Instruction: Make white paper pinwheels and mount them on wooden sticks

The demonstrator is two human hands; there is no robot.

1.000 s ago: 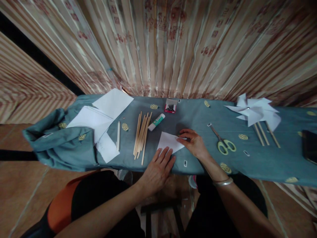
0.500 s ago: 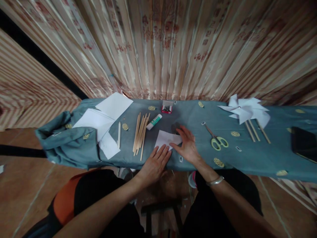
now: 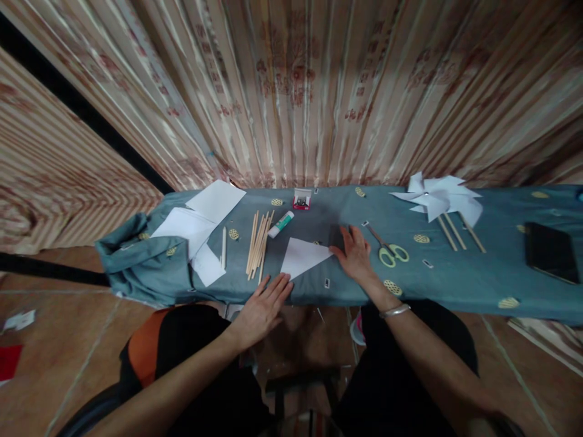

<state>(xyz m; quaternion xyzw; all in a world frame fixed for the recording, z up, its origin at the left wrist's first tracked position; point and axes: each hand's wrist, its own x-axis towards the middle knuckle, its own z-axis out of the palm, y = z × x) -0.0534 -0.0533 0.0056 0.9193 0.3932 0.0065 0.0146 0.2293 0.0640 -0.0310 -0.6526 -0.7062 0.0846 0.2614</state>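
Note:
A white sheet folded into a triangle (image 3: 304,258) lies flat near the front edge of the cloth-covered table. My left hand (image 3: 262,306) rests with outstretched fingers, its tips at the paper's lower left corner. At the paper's right point is my right hand (image 3: 354,254), its fingers apart and its thumb touching or nearly touching the tip. Left of the paper lie a glue stick (image 3: 281,224) and a bundle of thin wooden sticks (image 3: 259,246). Green-handled scissors (image 3: 390,250) are just right of my right hand.
White paper sheets (image 3: 216,203) and a white pencil-like stick (image 3: 223,247) lie at the left. A small red box (image 3: 302,200) stands at the back. Paper pinwheels (image 3: 439,195) on sticks and a dark flat device (image 3: 552,252) are on the right of the blue-green tablecloth (image 3: 464,273).
My hands have moved apart, the left toward the lower left and the right off the top of the paper. More of the folded triangle now shows. The view has shifted slightly.

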